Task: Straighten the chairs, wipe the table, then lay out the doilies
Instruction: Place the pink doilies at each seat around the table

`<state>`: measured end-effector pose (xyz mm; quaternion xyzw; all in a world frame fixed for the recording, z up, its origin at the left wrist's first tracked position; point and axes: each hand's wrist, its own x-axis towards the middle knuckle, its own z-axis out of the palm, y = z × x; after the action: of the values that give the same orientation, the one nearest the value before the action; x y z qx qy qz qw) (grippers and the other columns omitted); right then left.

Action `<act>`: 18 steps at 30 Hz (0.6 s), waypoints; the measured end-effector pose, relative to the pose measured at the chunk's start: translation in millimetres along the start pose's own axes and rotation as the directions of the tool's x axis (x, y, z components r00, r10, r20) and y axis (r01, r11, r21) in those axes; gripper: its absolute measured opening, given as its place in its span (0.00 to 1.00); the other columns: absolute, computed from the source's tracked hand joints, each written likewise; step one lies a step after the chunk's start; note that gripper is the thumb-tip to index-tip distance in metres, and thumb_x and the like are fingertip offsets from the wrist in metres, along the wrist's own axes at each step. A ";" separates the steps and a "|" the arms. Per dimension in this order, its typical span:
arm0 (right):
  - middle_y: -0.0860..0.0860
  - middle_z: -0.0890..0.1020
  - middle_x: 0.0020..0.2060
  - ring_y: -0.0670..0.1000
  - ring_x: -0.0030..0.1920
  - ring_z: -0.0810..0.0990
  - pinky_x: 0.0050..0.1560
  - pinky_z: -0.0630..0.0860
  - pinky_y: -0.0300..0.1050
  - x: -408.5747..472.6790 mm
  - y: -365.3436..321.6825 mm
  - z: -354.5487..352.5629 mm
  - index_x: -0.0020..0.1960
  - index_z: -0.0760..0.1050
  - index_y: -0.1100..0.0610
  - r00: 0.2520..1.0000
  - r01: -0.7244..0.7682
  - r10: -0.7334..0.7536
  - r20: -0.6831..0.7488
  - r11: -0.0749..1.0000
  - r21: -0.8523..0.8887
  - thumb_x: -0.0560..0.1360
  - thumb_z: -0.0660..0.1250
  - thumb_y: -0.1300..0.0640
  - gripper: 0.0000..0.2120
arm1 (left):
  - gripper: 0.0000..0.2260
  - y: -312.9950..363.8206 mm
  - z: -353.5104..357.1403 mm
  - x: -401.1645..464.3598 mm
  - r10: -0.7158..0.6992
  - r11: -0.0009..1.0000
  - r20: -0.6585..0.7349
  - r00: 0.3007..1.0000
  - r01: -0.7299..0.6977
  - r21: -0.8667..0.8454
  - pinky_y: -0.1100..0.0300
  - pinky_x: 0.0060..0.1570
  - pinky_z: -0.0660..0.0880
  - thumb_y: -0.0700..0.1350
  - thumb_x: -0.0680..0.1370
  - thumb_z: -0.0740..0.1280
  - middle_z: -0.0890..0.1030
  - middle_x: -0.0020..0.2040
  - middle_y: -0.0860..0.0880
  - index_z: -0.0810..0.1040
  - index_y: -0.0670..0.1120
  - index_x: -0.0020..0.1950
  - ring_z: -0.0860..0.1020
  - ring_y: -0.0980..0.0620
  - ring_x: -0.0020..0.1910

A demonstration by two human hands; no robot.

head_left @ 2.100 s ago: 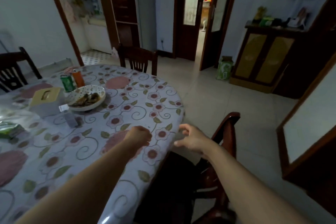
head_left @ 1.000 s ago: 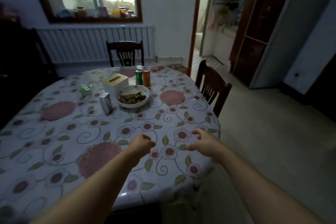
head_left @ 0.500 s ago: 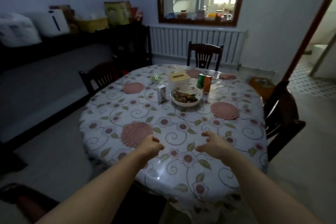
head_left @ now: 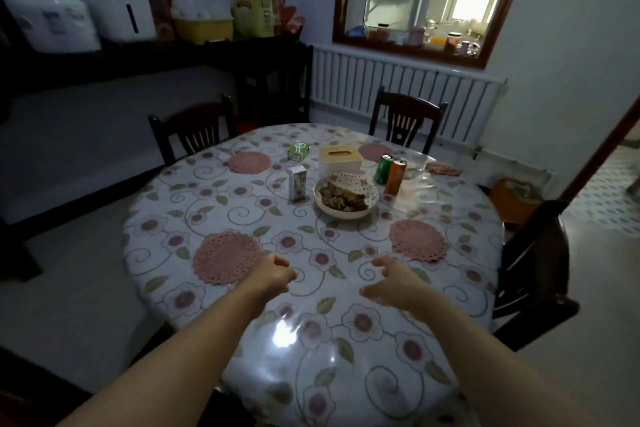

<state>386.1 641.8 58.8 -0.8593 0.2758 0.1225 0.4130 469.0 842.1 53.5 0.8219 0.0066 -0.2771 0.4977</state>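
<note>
Left hand point(head_left: 273, 273) fisted, right hand point(head_left: 391, 282) loosely curled, both empty above table point(head_left: 346, 367)

one head-worn view looks forward and down across the round table point(head_left: 214, 191), close above its near edge.

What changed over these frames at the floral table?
Only the viewpoint moved: the person walked round the round floral-clothed table, and the window now faces them. Nothing was gripped or released. The left hand stays loosely fisted, the right hand loosely curled; pink lace doilies, white snack bowl unmoved.
</note>
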 end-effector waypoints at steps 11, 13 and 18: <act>0.56 0.68 0.70 0.55 0.65 0.72 0.63 0.73 0.49 32.8 76.5 -121.1 0.74 0.59 0.57 0.970 0.207 -0.200 0.138 0.978 -0.039 0.71 0.73 0.58 0.36 | 0.13 56.0 122.2 -50.0 -0.057 0.990 -0.290 0.955 0.017 -0.141 0.62 0.32 0.67 0.39 0.77 0.64 0.77 0.55 0.42 0.72 0.41 0.61 0.76 0.49 0.46; 0.56 0.69 0.69 0.55 0.63 0.74 0.58 0.75 0.46 30.2 88.7 -141.4 0.74 0.60 0.57 0.964 0.217 -0.207 0.167 0.975 -0.043 0.72 0.73 0.57 0.35 | 0.13 66.3 142.4 -65.8 -0.060 0.989 -0.318 0.946 0.013 -0.147 0.62 0.32 0.68 0.40 0.76 0.65 0.77 0.54 0.42 0.72 0.42 0.61 0.77 0.48 0.47; 0.54 0.76 0.55 0.48 0.46 0.76 0.48 0.79 0.43 15.6 107.7 -171.0 0.58 0.69 0.53 0.945 0.294 -0.280 0.171 0.953 -0.066 0.70 0.74 0.55 0.21 | 0.14 83.2 177.7 -100.9 -0.064 0.988 -0.362 0.930 0.010 -0.151 0.61 0.33 0.68 0.43 0.77 0.65 0.78 0.55 0.43 0.72 0.43 0.62 0.79 0.48 0.49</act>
<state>333.9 448.5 90.4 -0.8955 0.1078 0.1420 0.4078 327.7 680.9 105.4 0.8200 0.1351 -0.1272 0.5414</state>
